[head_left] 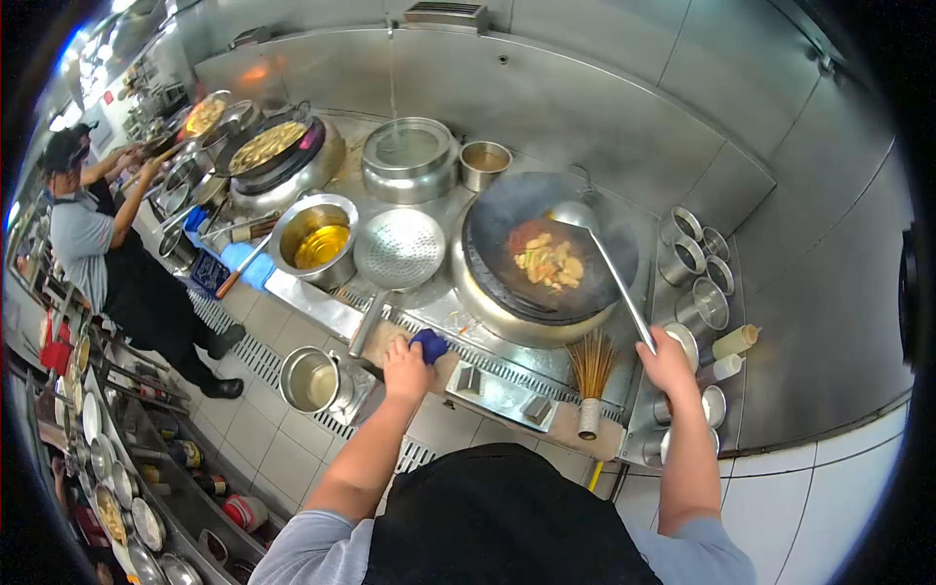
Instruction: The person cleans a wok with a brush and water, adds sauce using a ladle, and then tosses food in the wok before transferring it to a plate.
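My right hand (667,363) grips the long handle of a wok ladle (575,216). The ladle's bowl is inside a dark, steaming wok (609,258) on the burner in front of me. Pale yellow-brown food pieces (549,261) lie in the wok, beside a patch of red sauce (527,237). At the front edge of the range, my left hand (406,370) has its fingers closed on a bunched dark blue cloth (429,346). Just above that hand is the handle of a perforated strainer (400,249); they look apart.
A pot of yellow oil (314,244) stands left of the strainer. A bamboo brush (591,380) sits at the front edge. Metal seasoning pots (703,304) and squeeze bottles (735,341) line the right side. A co-worker (107,234) stands at another wok (268,148) on the left.
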Demonstrator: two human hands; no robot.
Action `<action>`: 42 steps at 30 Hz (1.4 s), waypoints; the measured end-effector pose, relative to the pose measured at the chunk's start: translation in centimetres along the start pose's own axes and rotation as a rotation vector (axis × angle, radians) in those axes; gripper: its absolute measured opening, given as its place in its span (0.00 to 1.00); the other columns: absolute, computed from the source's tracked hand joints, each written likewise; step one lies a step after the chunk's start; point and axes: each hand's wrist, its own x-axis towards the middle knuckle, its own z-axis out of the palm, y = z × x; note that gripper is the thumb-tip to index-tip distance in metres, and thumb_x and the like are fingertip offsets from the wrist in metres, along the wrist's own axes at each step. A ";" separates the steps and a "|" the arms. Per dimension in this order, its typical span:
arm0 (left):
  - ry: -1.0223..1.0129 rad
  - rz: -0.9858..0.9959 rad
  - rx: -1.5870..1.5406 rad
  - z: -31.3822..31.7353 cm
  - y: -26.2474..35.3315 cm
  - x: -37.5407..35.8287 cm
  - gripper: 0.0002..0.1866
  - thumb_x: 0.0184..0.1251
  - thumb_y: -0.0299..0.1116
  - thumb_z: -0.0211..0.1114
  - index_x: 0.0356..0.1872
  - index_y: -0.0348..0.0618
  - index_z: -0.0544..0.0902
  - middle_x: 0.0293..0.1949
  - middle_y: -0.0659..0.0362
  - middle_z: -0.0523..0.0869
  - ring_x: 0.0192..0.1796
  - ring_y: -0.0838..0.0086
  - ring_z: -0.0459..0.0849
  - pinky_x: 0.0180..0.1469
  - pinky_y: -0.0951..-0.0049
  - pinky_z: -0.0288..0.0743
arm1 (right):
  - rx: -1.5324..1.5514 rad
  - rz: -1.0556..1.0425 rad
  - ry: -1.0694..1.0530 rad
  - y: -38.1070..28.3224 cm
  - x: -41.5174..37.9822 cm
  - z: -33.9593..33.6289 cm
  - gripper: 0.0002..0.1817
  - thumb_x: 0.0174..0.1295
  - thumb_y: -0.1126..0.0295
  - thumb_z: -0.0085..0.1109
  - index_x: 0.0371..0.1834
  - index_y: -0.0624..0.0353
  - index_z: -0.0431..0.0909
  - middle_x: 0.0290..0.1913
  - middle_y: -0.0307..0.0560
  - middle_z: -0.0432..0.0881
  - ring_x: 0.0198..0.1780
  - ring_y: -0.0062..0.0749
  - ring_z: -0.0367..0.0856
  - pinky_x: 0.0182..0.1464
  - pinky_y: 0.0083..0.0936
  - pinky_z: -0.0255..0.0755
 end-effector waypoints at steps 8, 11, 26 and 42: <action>-0.197 0.096 0.081 -0.8 0.6 1.7 0.19 0.46 0.42 0.68 0.38 0.42 0.80 0.43 0.51 0.77 0.49 0.57 0.77 0.50 0.60 0.72 | 0.171 0.115 -0.273 3.7 -3.4 -0.4 0.18 0.59 0.62 0.57 0.51 0.58 0.75 0.37 0.60 0.82 0.43 0.57 0.79 0.45 0.43 0.72; -0.308 0.031 0.027 -0.5 0.6 2.5 0.18 0.50 0.41 0.66 0.39 0.40 0.81 0.39 0.50 0.82 0.43 0.57 0.81 0.47 0.63 0.74 | 0.118 0.093 -0.153 4.3 -0.6 4.1 0.17 0.60 0.65 0.57 0.50 0.59 0.75 0.39 0.61 0.81 0.43 0.58 0.79 0.46 0.43 0.72; -0.998 -0.410 -2.401 -1.4 5.4 6.3 0.31 0.53 0.36 0.60 0.59 0.31 0.68 0.51 0.45 0.79 0.51 0.58 0.81 0.58 0.58 0.73 | 0.439 0.317 -0.168 -4.5 3.6 6.1 0.13 0.61 0.65 0.53 0.43 0.63 0.75 0.34 0.62 0.81 0.39 0.62 0.79 0.40 0.48 0.72; -1.100 -0.898 -1.821 2.8 15.5 14.3 0.08 0.55 0.30 0.53 0.36 0.45 0.70 0.29 0.55 0.77 0.24 0.67 0.76 0.19 0.68 0.69 | 0.012 0.324 -0.149 -5.8 -8.6 -1.3 0.21 0.61 0.63 0.56 0.59 0.50 0.73 0.39 0.59 0.82 0.42 0.55 0.80 0.44 0.42 0.73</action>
